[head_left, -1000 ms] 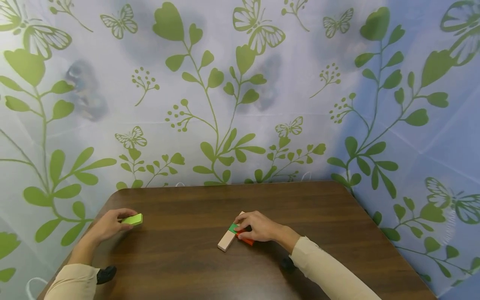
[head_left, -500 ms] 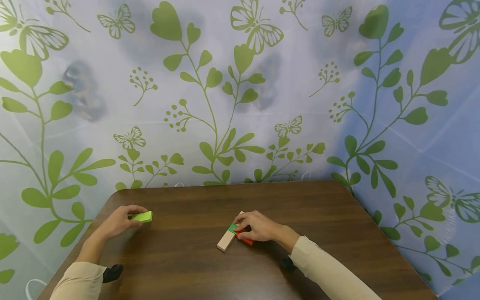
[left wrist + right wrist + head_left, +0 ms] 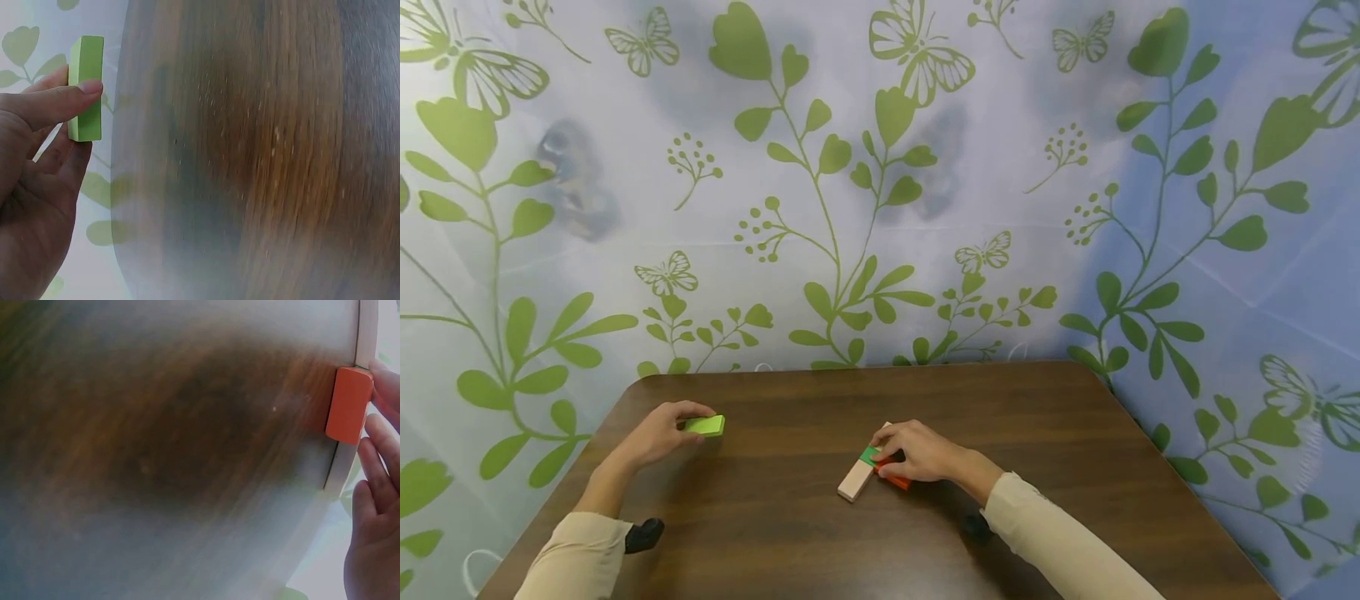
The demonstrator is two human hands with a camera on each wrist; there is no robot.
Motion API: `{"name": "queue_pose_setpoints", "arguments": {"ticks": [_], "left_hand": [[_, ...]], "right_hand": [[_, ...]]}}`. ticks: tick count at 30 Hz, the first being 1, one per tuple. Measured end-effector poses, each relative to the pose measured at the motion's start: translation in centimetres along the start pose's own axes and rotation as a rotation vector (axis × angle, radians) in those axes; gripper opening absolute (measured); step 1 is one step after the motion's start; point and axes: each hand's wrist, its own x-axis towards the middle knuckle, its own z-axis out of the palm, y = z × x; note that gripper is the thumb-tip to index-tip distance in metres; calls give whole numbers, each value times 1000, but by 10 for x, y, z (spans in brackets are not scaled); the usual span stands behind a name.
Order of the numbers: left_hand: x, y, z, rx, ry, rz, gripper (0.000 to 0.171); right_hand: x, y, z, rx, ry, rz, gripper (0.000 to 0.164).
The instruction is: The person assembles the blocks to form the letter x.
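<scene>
Between thumb and fingers, my left hand pinches a lime green wooden block above the left part of the table. In the left wrist view the thumb lies across the front of the lime block, with fingers behind it. At the middle, my right hand holds a red block by its near-wood end. The red block abuts a row made of a green block and a pale wood block; more pale wood shows past the fingers. The right wrist view shows the red block's end face, fingertips at its far side.
The brown wooden table has rounded far corners. Behind it hangs a white cloth printed with green leaves and butterflies, which continues along the right side. Dark straps or devices show at the wrists.
My left hand has moved right and slightly away from me, carrying the lime green block toward the middle. The right hand and the blocks at it have stayed in place.
</scene>
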Motion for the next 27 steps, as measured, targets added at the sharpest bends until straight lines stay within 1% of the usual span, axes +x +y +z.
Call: {"name": "queue_pose_setpoints", "arguments": {"ticks": [2, 6, 9, 11, 18, 23, 25, 27], "left_hand": [[6, 3, 3, -8, -4, 2, 36], [17, 9, 11, -18, -19, 37, 36], [23, 12, 16, -28, -28, 67, 35], [27, 15, 17, -33, -29, 74, 35], [35, 22, 20, -38, -40, 97, 34], [39, 32, 24, -68, -61, 141, 34], [41, 35, 27, -58, -75, 161, 34], [43, 38, 29, -47, -80, 164, 34]], "right_hand": [[-1, 1, 0, 4, -3, 10, 29], [-3, 2, -1, 5, -8, 33, 29], [-4, 3, -1, 0, -11, 36, 29], [-3, 3, -1, -4, -13, 33, 29], [-1, 4, -3, -16, -18, 13, 30], [1, 2, -5, -8, -26, 17, 31], [1, 2, -4, -10, -37, 22, 31], [1, 1, -3, -3, -39, 24, 31]]}}
